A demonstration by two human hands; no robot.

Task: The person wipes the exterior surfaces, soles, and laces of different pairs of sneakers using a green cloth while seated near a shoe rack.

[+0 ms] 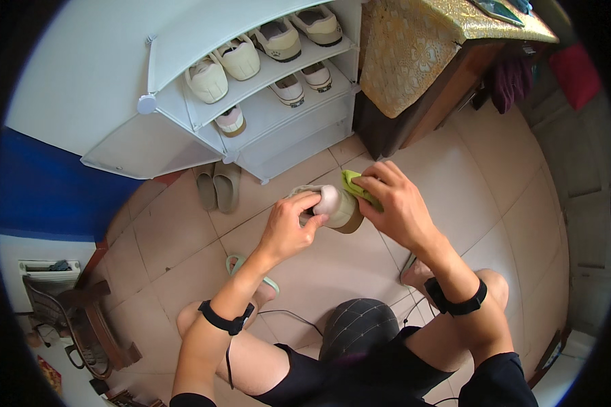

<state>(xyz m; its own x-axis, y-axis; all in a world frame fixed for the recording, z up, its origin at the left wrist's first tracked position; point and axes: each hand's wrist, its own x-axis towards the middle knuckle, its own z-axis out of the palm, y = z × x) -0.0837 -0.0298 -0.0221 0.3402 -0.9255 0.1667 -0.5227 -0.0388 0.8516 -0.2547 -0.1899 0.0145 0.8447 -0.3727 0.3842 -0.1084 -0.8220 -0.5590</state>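
Note:
My left hand (291, 224) grips a cream sneaker (347, 209) by its heel opening, fingers inside the collar and thumb on the near side. The shoe has a pale pink lining and a tan sole, and its heel points right; my hand hides part of the laced front. A folded yellow-green cloth (355, 184) is pinched in my right hand (394, 198), right against the heel end of the shoe. Both hands are above the tiled floor, in front of the shoe rack.
A white plastic shoe rack (280, 152) with its flap door (153, 145) swung out holds several pale shoes. Grey-green slippers (227, 188) lie below it. A cabinet (433, 114) draped with gold cloth stands at right. Cables (293, 314) run over the floor beside a dark cushioned seat (359, 325).

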